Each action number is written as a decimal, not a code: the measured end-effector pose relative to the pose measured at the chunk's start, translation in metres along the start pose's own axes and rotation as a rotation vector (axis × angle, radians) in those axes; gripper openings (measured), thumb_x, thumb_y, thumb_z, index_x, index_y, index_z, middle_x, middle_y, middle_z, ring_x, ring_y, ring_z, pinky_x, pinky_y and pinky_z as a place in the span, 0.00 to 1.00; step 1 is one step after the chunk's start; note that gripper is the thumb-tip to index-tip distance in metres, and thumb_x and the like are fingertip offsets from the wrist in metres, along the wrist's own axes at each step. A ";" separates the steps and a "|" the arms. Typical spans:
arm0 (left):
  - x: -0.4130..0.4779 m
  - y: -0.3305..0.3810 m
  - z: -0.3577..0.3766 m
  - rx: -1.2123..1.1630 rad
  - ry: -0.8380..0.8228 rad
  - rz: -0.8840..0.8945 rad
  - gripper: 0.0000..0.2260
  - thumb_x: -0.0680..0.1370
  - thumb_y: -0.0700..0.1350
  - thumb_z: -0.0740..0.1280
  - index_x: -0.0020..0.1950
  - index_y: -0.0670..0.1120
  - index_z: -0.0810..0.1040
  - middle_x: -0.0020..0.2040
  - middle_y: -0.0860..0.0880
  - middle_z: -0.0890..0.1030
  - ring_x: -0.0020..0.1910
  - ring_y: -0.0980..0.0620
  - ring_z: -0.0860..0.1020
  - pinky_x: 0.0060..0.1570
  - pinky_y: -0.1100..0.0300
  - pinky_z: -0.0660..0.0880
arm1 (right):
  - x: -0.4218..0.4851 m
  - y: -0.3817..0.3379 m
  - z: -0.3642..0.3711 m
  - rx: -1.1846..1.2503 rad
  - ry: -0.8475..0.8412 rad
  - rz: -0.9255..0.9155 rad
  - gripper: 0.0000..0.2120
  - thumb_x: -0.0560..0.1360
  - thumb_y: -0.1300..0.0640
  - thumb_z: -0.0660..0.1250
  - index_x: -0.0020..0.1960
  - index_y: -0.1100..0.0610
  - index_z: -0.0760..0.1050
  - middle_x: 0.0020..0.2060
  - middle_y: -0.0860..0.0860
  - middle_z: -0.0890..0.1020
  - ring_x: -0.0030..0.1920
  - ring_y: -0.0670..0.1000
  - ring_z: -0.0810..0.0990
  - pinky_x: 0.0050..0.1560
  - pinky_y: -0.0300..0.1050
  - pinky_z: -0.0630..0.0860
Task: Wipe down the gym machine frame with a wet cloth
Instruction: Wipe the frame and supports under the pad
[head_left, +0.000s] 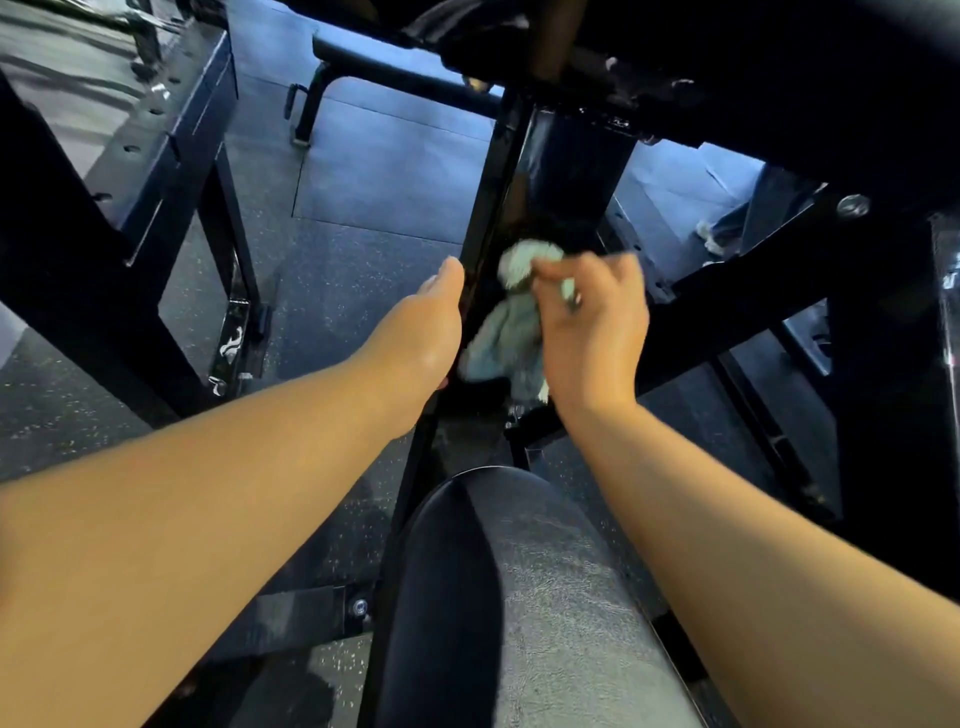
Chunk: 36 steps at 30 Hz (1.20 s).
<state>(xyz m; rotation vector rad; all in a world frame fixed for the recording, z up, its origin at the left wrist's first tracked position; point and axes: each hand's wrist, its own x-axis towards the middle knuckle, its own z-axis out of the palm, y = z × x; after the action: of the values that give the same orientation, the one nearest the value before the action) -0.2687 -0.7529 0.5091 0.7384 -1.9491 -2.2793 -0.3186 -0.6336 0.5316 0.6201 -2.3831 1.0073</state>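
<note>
The black steel machine frame (498, 171) runs up the middle of the head view as a long glossy beam, with a cross brace (737, 312) going off to the right. A pale green cloth (511, 332) hangs bunched against the beam. My right hand (592, 322) pinches the cloth near its top, fingers curled. My left hand (431, 332) lies along the beam's left side; its fingers go behind the beam and are hidden.
A black padded seat (519, 597) sits below my arms. Another black frame with holes (171, 150) stands at the left, its leg (234, 312) on speckled rubber flooring (322, 291). A dark bar and stand (363, 57) lie farther back.
</note>
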 end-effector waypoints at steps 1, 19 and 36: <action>0.002 0.000 0.000 -0.007 0.003 0.003 0.25 0.78 0.65 0.48 0.73 0.59 0.64 0.72 0.53 0.67 0.67 0.47 0.69 0.63 0.45 0.71 | 0.016 -0.011 -0.003 0.037 0.081 -0.003 0.05 0.75 0.62 0.66 0.49 0.58 0.80 0.45 0.50 0.74 0.42 0.44 0.69 0.43 0.24 0.63; -0.023 -0.005 -0.009 -0.045 0.017 -0.097 0.17 0.83 0.55 0.50 0.53 0.55 0.78 0.59 0.53 0.78 0.57 0.51 0.76 0.60 0.49 0.71 | -0.029 0.016 0.025 -0.086 -0.117 -0.256 0.09 0.74 0.61 0.65 0.51 0.59 0.82 0.44 0.58 0.79 0.42 0.55 0.77 0.41 0.41 0.70; -0.032 -0.025 -0.002 0.020 -0.024 -0.154 0.20 0.83 0.56 0.48 0.71 0.52 0.68 0.69 0.48 0.71 0.65 0.47 0.71 0.67 0.49 0.66 | -0.071 0.052 0.034 -0.266 -0.560 -0.014 0.07 0.74 0.60 0.69 0.51 0.57 0.83 0.45 0.54 0.76 0.46 0.56 0.77 0.40 0.39 0.63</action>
<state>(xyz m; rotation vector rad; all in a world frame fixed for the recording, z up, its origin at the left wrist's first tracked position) -0.2327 -0.7391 0.4959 0.8972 -1.9941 -2.3664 -0.3006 -0.6108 0.4415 0.9048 -2.9197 0.5342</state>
